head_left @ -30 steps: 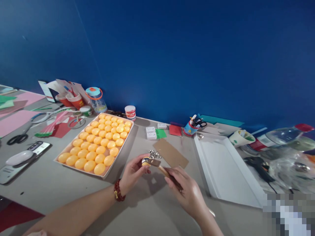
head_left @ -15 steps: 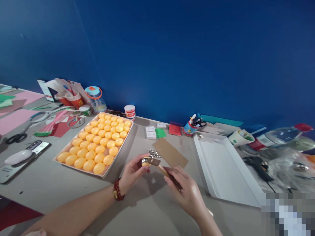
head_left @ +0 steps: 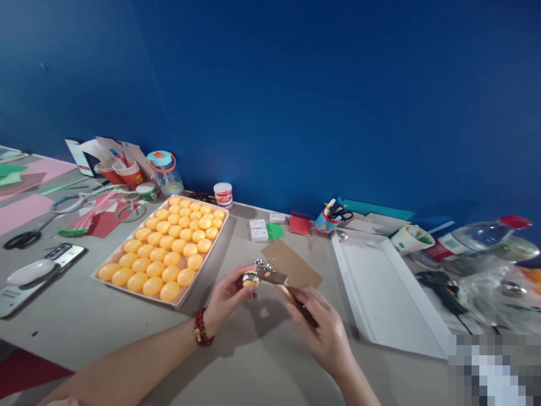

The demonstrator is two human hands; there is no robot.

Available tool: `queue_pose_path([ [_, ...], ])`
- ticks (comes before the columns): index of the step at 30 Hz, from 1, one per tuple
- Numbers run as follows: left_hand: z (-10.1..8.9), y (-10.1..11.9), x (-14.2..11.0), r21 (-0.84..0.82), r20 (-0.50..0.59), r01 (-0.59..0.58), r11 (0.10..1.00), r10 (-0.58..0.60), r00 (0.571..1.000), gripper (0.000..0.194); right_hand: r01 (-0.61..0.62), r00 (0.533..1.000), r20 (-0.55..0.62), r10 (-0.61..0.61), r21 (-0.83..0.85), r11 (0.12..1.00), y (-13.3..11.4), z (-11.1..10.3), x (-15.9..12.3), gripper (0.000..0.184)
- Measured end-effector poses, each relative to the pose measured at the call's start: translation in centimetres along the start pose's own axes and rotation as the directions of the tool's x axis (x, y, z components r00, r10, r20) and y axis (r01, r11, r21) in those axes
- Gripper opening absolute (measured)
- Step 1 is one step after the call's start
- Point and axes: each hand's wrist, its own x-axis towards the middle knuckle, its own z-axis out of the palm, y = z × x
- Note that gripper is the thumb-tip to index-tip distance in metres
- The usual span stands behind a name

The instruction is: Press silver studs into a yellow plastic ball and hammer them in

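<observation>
In my left hand (head_left: pixel 230 293), an orange ball (head_left: pixel 251 279) is pinched between thumb and fingers. Shiny silver tacks cover part of the ball's upper side. My right hand (head_left: pixel 319 324) is wrapped around the wooden handle of a small hammer (head_left: pixel 273 276). Its head is just right of the ball, with a small gap between them. Behind the ball lies a small heap of silver tacks (head_left: pixel 262 265), partly hidden by the hammer head. To the left stands a shallow box (head_left: pixel 181 301) filled with rows of orange balls (head_left: pixel 171 258).
A brown card (head_left: pixel 296 264) lies beyond my hands, near small white boxes (head_left: pixel 258 231) and a pen cup (head_left: pixel 325 223). A white tray (head_left: pixel 395 293) is on the right, beside a glue gun (head_left: pixel 443 290) and a bottle (head_left: pixel 477 237). Phone (head_left: pixel 63 256) and scissors (head_left: pixel 25 239) lie left.
The hammer head has shifted right, off the ball's top, and my right hand has moved slightly right with it. My left hand keeps the ball in nearly the same place.
</observation>
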Motion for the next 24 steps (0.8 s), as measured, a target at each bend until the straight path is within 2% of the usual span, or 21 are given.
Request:
queue_pose_path([
  [3, 0.1, 0.2, 0.0, 0.010, -0.008, 0.007, 1.000, -0.007, 1.000, 0.043, 0.005, 0.998, 0.065, -0.004, -0.017, 1.000, 0.1, 0.2, 0.1, 0.024],
  [8, 0.3, 0.4, 0.1, -0.001, -0.003, 0.011, 1.000, -0.011, 1.000, 0.045, -0.015, 0.999, 0.028, 0.015, -0.009, 1.000, 0.3, 0.2, 0.0, 0.023],
  [12, 0.3, 0.5, 0.1, -0.005, -0.004, 0.024, 1.000, -0.024, 1.000, 0.044, -0.012, 0.997, 0.073, 0.014, -0.031, 0.999, 0.3, 0.2, 0.0, 0.024],
  [14, 0.3, 0.6, 0.0, -0.019, -0.011, 0.015, 1.000, -0.015, 1.000, 0.044, -0.004, 1.000, 0.018, 0.004, -0.039, 0.999, 0.6, 0.2, 0.1, 0.021],
  [16, 0.4, 0.8, -0.1, -0.032, -0.006, 0.003, 0.999, -0.003, 1.000, 0.043, -0.019, 0.996, -0.085, 0.014, -0.059, 0.998, 1.2, 0.2, 0.2, 0.017],
  [20, 0.3, 0.8, -0.3, -0.055, 0.000, -0.019, 0.998, 0.019, 1.000, 0.040, -0.131, 0.968, -0.243, 0.070, -0.246, 0.960, 3.6, 0.0, 0.2, 0.019],
  [24, 0.1, 0.6, -0.4, -0.059, 0.005, -0.054, 0.997, 0.054, 0.999, 0.034, -0.199, 0.964, -0.244, 0.103, -0.412, 0.889, 6.2, 0.2, 0.0, 0.025],
])
